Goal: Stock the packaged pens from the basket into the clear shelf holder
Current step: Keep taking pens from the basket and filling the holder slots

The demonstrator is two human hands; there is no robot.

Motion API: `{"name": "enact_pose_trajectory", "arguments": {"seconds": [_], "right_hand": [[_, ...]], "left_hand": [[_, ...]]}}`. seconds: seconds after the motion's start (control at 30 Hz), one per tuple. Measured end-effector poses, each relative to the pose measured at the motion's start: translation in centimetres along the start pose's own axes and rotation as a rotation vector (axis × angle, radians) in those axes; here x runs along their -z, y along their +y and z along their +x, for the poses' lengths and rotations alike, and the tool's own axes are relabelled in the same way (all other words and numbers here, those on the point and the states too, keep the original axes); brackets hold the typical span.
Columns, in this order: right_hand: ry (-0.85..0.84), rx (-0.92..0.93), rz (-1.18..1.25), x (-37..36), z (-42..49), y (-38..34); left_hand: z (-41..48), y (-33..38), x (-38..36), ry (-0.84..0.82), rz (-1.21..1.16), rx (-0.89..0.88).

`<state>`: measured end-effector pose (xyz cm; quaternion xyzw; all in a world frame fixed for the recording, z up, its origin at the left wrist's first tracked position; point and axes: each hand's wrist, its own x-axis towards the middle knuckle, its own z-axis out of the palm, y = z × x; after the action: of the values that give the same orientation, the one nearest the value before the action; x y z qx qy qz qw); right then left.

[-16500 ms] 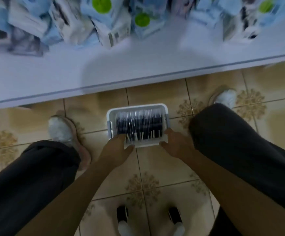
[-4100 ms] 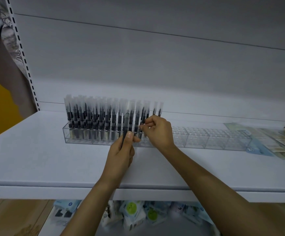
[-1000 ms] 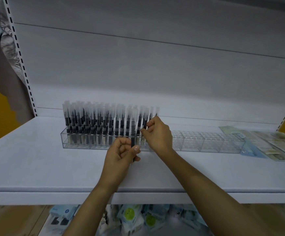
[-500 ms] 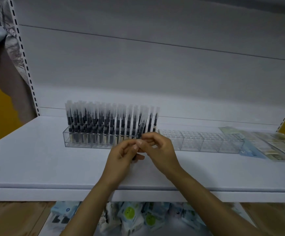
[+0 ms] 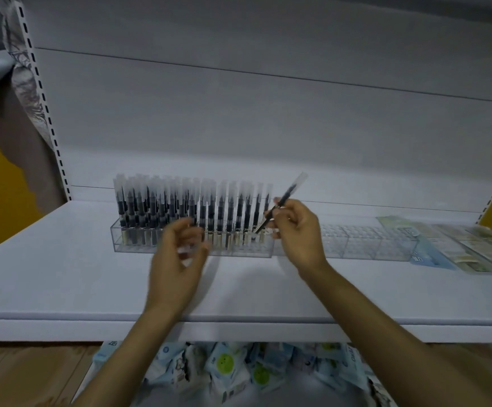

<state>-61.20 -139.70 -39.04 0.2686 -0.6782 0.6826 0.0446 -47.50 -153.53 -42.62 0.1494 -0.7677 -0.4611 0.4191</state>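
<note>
Black pen [image 5: 288, 193] tilted, pinched by right hand [image 5: 297, 233], tip at clear holder [image 5: 356, 243]; left hand [image 5: 177, 259] blurred, grip unclear

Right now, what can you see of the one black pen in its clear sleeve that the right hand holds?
The slim black pen in its clear plastic sleeve is tilted, top leaning right, the sleeve's empty end jutting past it. The right hand pinches its lower half. Its lower tip points down at the clear plastic shelf holder, beside the last standing pens.
</note>
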Motion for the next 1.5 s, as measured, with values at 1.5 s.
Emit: {"name": "enact_pose_trajectory", "arguments": {"seconds": [1.5], "right_hand": [[-0.097,0.083,-0.57,0.5,-0.2,1.1]], "left_hand": [[1.3,-4.9,7.4,0.211,0.468,-0.03]]}}
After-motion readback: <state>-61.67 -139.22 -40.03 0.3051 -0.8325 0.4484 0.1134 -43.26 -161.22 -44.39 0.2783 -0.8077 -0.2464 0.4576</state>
